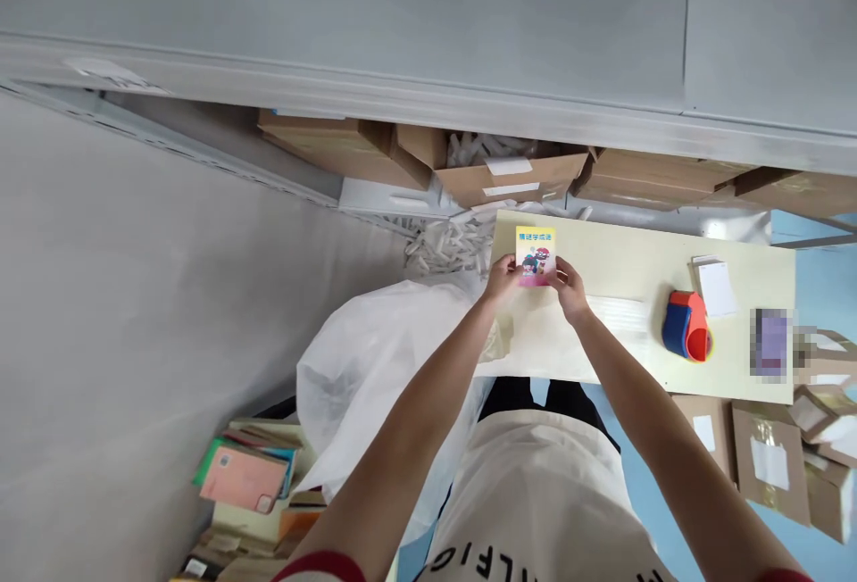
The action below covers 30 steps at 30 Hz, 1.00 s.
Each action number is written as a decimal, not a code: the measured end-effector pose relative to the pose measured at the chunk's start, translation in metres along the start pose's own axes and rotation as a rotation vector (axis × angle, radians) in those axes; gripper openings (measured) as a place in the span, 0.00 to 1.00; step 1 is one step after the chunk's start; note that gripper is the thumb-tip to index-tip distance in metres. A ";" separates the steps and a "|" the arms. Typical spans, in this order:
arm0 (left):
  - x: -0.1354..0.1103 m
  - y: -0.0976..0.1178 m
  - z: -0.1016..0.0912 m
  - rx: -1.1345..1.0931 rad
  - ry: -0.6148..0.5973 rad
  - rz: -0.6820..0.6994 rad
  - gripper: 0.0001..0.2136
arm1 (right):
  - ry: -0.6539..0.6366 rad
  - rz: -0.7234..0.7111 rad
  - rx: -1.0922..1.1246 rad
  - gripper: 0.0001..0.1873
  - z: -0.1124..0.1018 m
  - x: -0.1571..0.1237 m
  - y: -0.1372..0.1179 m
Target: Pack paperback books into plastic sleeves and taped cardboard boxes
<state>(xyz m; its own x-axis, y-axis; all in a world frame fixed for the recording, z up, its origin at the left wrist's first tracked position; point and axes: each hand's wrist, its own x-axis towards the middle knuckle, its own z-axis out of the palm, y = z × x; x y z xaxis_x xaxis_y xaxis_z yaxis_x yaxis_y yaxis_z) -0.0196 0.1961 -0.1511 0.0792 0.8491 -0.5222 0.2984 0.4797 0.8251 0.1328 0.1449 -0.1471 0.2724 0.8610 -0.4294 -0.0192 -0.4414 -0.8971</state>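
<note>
Between both hands I hold a small yellow and pink card or booklet [536, 253], printed with Chinese characters and cartoon figures. My left hand [503, 278] pinches its lower left edge. At its lower right edge my right hand [569, 286] grips it, fingers curled. The item is upright, facing me, above the left part of a pale table [643, 252]. A clear plastic sheet or sleeve stack [619, 319] lies near my right forearm. Whether the held item has pages cannot be seen.
A red and blue tape dispenser [686, 328], white cards [716, 287] and a blurred purple item [773, 343] lie on the table's right. A big white plastic bag [375, 350] hangs at left. Cardboard boxes [515, 180] fill the shelf behind; more boxes [767, 453] stand right.
</note>
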 end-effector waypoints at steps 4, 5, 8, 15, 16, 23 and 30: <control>-0.030 0.005 0.014 -0.279 -0.230 -0.002 0.10 | 0.152 -0.032 -0.068 0.29 -0.031 -0.030 -0.001; -0.039 0.004 0.021 -0.299 -0.269 -0.010 0.11 | 0.183 -0.023 -0.066 0.29 -0.040 -0.040 0.002; -0.068 -0.004 0.052 -0.198 -0.288 0.013 0.10 | 0.223 0.034 -0.004 0.28 -0.069 -0.074 0.019; -0.125 -0.027 0.139 0.076 -0.313 0.116 0.24 | 0.355 0.120 -0.224 0.22 -0.150 -0.126 0.071; -0.130 -0.030 0.148 0.102 -0.322 0.118 0.25 | 0.349 0.122 -0.251 0.20 -0.160 -0.127 0.075; -0.136 -0.048 0.188 0.358 -0.301 0.131 0.20 | 0.267 0.116 -0.369 0.12 -0.200 -0.116 0.106; -0.151 -0.065 0.203 0.726 -0.191 0.305 0.27 | 0.261 -0.082 -0.464 0.27 -0.210 -0.120 0.133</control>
<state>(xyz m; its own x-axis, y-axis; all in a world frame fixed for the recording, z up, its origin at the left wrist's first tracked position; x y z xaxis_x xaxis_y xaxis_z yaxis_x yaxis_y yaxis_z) 0.1427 -0.0083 -0.1693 0.3980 0.8356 -0.3786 0.7750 -0.0855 0.6261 0.2992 -0.0699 -0.1931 0.4863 0.8320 -0.2669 0.4233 -0.4915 -0.7611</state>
